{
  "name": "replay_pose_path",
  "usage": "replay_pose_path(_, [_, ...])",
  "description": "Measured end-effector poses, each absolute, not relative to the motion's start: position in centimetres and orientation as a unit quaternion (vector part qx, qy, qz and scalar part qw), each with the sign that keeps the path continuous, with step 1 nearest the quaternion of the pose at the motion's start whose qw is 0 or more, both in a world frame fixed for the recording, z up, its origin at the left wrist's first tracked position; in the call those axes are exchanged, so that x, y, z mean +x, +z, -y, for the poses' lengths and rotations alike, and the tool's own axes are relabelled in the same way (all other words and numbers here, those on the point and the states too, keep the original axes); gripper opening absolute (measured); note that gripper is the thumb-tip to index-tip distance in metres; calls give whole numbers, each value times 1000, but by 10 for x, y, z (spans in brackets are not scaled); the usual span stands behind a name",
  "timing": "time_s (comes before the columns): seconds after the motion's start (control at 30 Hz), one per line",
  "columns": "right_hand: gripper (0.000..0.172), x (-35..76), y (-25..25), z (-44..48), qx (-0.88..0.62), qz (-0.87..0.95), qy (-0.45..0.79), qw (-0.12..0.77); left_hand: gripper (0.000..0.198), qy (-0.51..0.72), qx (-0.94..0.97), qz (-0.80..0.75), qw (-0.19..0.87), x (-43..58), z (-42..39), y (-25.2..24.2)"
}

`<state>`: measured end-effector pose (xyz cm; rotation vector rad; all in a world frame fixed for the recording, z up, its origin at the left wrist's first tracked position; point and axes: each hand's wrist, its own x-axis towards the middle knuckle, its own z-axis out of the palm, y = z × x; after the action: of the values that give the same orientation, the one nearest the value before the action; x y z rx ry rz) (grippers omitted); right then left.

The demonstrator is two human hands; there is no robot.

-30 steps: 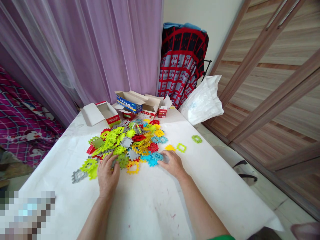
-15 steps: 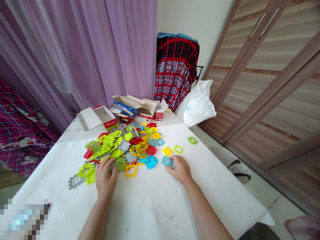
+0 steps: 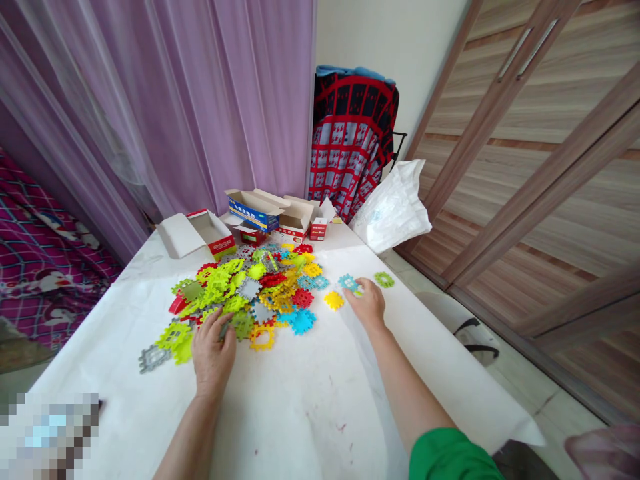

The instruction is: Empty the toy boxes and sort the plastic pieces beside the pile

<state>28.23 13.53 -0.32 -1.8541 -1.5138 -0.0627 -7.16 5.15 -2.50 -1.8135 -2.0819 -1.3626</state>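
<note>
A heap of notched plastic building pieces (image 3: 249, 289) in green, yellow, red, blue and grey covers the middle of the table. My left hand (image 3: 214, 352) rests at its near edge, fingers half curled and apart. A greyish piece shows between that thumb and index finger; no firm grip on it is visible. To the right of the heap, my right hand (image 3: 369, 305) pinches a light blue windowed building piece (image 3: 347, 283) by its edge. A bright green piece shows partly beneath these fingers. Nearby lie a yellow piece (image 3: 334, 301) and another green piece (image 3: 385, 279).
Open cardboard boxes stand along the back, among them a red one (image 3: 223, 248) and a blue one (image 3: 253, 219). A white plastic bag (image 3: 393, 213) hangs at the table's right rear edge. A blurred-out object (image 3: 55, 433) lies front left on the white-covered table (image 3: 285, 407).
My right hand has carried the light blue piece away from me and slightly right, over where the green frame piece lay. My left hand has stayed in place.
</note>
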Motion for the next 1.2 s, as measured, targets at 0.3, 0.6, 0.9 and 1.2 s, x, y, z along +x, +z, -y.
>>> replay_pose_path(0.3, [32,275,8,-176,-791,577,30,200,29,-440,-591,675,40,-72,-52,-26])
replay_pose_path(0.6, [21,291,-14,-126,-759,611,-11,225,29,-437,-588,680,33,-72,-52,-27])
replay_pose_path(0.9, [16,292,-11,-117,-772,580,-57,253,30,-435,-590,679,38,-72,-52,-25])
replay_pose_path(1.2, [24,248,-5,-116,-663,719,-21,205,28,-432,-586,685,28,-73,-52,-27])
